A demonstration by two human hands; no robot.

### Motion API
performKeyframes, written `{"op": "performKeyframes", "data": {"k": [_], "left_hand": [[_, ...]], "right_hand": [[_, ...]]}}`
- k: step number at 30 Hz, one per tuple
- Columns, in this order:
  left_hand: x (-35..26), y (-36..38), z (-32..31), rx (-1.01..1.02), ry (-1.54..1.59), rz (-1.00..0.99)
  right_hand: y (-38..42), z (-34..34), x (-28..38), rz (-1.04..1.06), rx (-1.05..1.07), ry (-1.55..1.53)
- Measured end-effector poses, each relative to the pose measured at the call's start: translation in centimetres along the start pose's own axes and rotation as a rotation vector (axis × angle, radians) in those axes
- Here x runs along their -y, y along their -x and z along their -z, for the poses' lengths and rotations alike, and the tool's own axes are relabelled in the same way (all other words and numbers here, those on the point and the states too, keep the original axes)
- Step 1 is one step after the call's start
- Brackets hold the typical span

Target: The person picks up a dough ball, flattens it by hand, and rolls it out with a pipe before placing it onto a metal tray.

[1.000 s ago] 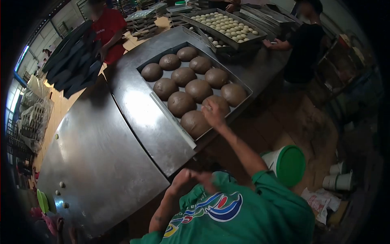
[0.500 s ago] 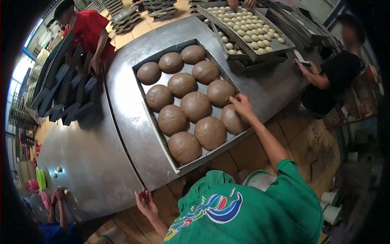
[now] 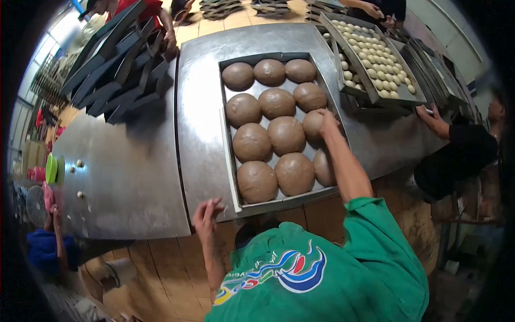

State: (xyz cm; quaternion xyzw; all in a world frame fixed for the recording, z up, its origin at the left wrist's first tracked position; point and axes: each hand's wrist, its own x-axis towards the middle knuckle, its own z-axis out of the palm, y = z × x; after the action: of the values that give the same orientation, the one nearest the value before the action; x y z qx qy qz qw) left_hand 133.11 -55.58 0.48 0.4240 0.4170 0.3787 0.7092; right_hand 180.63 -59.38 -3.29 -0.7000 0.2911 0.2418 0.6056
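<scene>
Large, smooth brown dough balls (image 3: 286, 135) lie in rows in a shallow metal tray (image 3: 229, 161) on the steel table. My right hand (image 3: 329, 124) is at the right-hand column, its curled fingers pressed against one brown dough ball (image 3: 312, 126). The wrist and forearm partly cover the ball below it (image 3: 324, 167). Off the tray's near left corner, my left hand (image 3: 207, 214) hangs by the table edge with loosely bent fingers apart and nothing in them.
A tray of small pale dough balls (image 3: 375, 59) rests on stacked trays at the back right. Dark empty trays (image 3: 115, 64) are piled at the left. A green bowl (image 3: 51, 168) stands at the far left. Co-workers stand around the steel table (image 3: 134, 182).
The view has turned and shifted, so the tray appears straighter and farther right. My right hand stays at the right column of dough. My left hand has risen closer to the tray's corner.
</scene>
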Motion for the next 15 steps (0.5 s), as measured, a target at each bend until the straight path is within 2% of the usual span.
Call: {"op": "performKeyframes", "data": {"k": [1, 3, 5, 7, 8, 10, 11, 12, 14, 15], "left_hand": [[0.1, -0.9, -1.6, 0.049, 0.008, 0.008], [-0.7, -1.3, -5.2, 0.214, -0.055, -0.001], [-1.8, -1.6, -7.6, 0.345, -0.185, 0.070], [-2.7, -2.4, -10.1, 0.413, -0.207, 0.107], [-2.0, -3.4, -10.9, 0.509, -0.115, 0.156], [1.0, -4.6, -12.8, 0.542, 0.049, 0.141], [-1.4, -3.5, -14.0, 0.506, 0.445, 0.437], [-3.3, -2.6, -13.1, 0.471, 0.459, 0.400], [-6.5, -1.4, -11.8, 0.711, 0.575, 0.263], [-8.5, -0.7, -10.1, 0.633, 0.599, 0.236]], "right_hand": [[-0.6, 1.6, -0.2, 0.010, 0.008, 0.010], [-0.8, 4.6, -1.2, 0.158, 0.563, -0.119], [4.6, 7.7, -0.5, 0.436, 0.576, 0.033], [14.8, 10.2, 2.8, 0.529, 0.746, 0.187], [18.4, 10.6, 4.2, 0.534, 0.875, 0.341], [25.2, 10.7, 5.1, 0.497, 1.051, 0.522], [27.0, 10.4, 4.7, 0.507, 1.126, 0.621], [28.8, 9.6, 3.9, 0.515, 1.172, 0.643], [32.0, 8.2, 2.1, 0.696, 1.213, 0.751], [31.8, 7.3, 0.7, 0.794, 1.228, 0.701]]}}
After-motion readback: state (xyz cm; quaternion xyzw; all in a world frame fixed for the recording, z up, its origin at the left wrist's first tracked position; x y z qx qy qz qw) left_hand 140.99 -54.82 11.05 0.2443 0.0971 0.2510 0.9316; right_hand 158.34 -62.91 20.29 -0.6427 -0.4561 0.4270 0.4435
